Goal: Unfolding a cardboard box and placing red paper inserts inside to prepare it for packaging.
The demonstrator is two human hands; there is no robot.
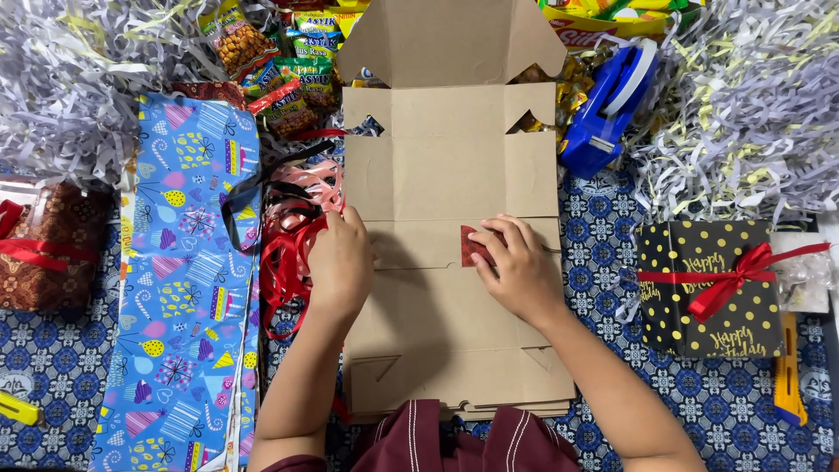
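Note:
A flat, unfolded brown cardboard box (pixel 446 166) lies in the middle on a blue patterned cloth. My left hand (pixel 339 260) rests on the box's left edge, fingers curled at the edge next to a tangle of red and pink ribbons (pixel 293 236). My right hand (pixel 517 267) presses on the cardboard near its middle fold, its fingers on a small dark red patterned piece (pixel 473 246) that is partly hidden under them.
A blue patterned wrapping paper sheet (pixel 188 288) lies at left. A black dotted gift box with red bow (pixel 710 287) sits at right. A blue tape dispenser (pixel 607 105), snack packets (pixel 288 70) and shredded paper (pixel 752 114) lie at the back. A brown wrapped box (pixel 48 249) is far left.

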